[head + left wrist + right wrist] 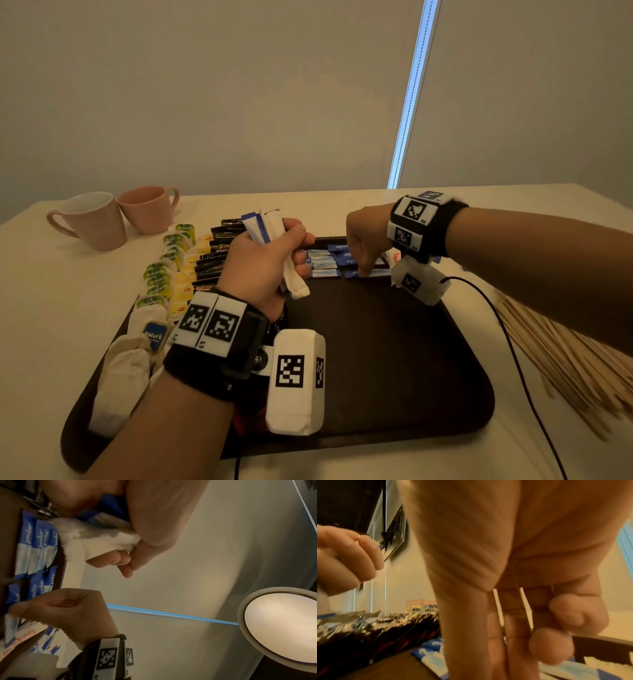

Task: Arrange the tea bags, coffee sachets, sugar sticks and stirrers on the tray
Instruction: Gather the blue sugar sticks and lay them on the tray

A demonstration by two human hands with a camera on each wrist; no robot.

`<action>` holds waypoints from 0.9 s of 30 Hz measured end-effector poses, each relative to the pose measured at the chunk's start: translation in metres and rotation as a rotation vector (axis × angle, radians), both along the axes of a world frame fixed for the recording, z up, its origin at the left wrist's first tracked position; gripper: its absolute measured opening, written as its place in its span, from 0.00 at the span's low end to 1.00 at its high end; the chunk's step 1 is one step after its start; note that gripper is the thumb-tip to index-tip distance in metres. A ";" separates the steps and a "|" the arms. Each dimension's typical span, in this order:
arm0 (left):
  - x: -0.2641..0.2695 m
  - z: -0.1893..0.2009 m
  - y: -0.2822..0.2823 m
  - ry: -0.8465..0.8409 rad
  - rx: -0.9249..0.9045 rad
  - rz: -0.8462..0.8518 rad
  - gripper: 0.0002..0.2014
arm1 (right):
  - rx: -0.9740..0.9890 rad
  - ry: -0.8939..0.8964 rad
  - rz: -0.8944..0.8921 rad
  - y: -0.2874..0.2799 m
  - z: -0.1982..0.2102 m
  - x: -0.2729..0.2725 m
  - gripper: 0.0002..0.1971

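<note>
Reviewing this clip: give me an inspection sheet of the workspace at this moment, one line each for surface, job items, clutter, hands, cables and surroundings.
Surface: pale table bearing a dark tray.
Job's things: tea bags and dark coffee sachets in rows along the tray's left; blue sugar sachets at its far edge; wooden stirrers piled off the tray, right.
Clutter: two pink mugs at far left.
Grippers: left hand grips a bundle of sugar sticks; right hand sets fingertips on the blue sachets.
Cables: black cable across the tray's right edge.
Surroundings: plain wall, window blind.
</note>
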State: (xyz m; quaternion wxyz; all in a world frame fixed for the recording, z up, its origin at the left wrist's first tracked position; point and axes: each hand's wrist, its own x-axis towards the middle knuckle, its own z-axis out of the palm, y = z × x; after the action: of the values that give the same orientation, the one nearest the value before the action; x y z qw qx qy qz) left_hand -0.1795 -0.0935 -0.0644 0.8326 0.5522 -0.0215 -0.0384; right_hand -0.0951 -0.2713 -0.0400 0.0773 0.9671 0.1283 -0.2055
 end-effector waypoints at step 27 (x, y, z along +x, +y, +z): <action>0.002 -0.001 0.002 -0.014 -0.002 0.001 0.04 | 0.112 -0.050 0.151 0.024 -0.006 0.010 0.13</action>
State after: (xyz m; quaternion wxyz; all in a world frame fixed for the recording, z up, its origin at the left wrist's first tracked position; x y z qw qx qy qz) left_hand -0.1780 -0.0916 -0.0650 0.8330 0.5515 -0.0268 -0.0341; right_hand -0.0848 -0.2470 -0.0460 0.0415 0.9624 0.2099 -0.1673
